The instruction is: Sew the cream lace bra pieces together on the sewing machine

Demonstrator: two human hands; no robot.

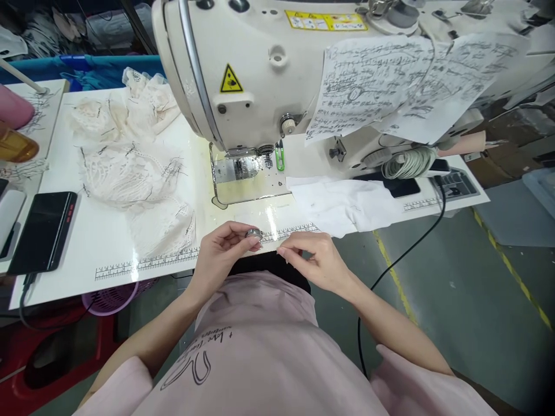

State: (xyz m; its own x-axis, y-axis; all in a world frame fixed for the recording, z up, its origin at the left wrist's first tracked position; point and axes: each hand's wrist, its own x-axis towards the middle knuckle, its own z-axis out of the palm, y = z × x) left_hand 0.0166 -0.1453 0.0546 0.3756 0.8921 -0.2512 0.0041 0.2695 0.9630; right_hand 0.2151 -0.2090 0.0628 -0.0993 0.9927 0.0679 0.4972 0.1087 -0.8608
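My left hand (223,248) pinches a small round metal bobbin case (254,233) at the front edge of the white sewing table (108,248). Just right of it, my right hand (312,257) has thumb and forefinger pinched together, likely on a thin thread that is too fine to make out. Both hands hover over the printed ruler strip (147,263), directly in front of the sewing machine (243,63) and its needle plate (243,170).
A heap of cream lace fabric (130,162) lies at the left of the table. Beside it rest a black phone (43,231) and an amber bottle (15,147). White cloth (347,205) lies right of the needle, handwritten papers (390,86) hang on the machine, and a black cable (403,254) trails to the floor.
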